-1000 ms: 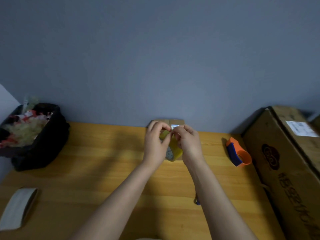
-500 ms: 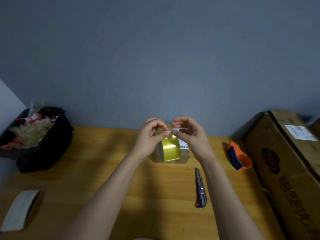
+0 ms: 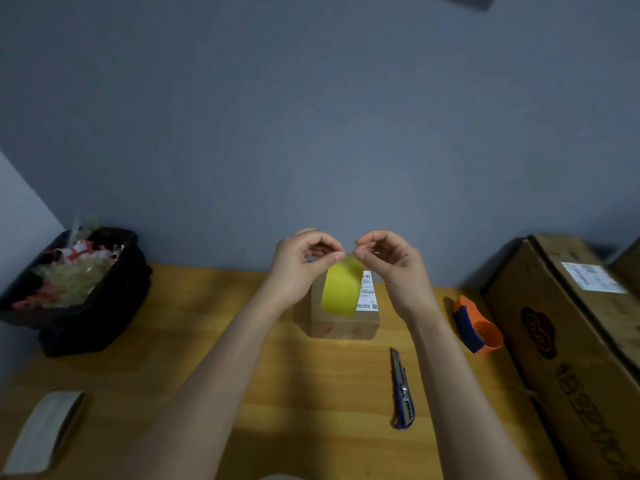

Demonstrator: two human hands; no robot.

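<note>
A strip of yellow tape (image 3: 340, 289) hangs down in front of a small cardboard box (image 3: 346, 322) with a white label, which stands at the back middle of the wooden table (image 3: 214, 341). My left hand (image 3: 302, 268) and my right hand (image 3: 391, 268) are raised above the box. Each pinches a top corner of the strip between thumb and forefinger. I cannot tell whether the lower end of the strip touches the box.
A blue utility knife (image 3: 401, 389) lies in front of the box. An orange and blue tape dispenser (image 3: 476, 325) sits to the right, beside a large cardboard carton (image 3: 568, 341). A black bin of scraps (image 3: 72, 289) is at the left, a pale tape roll (image 3: 43, 431) at the near left.
Both hands have risen from the box top, lifting the yellow tape so it hangs as a longer strip. The knife came into sight as my right arm moved.
</note>
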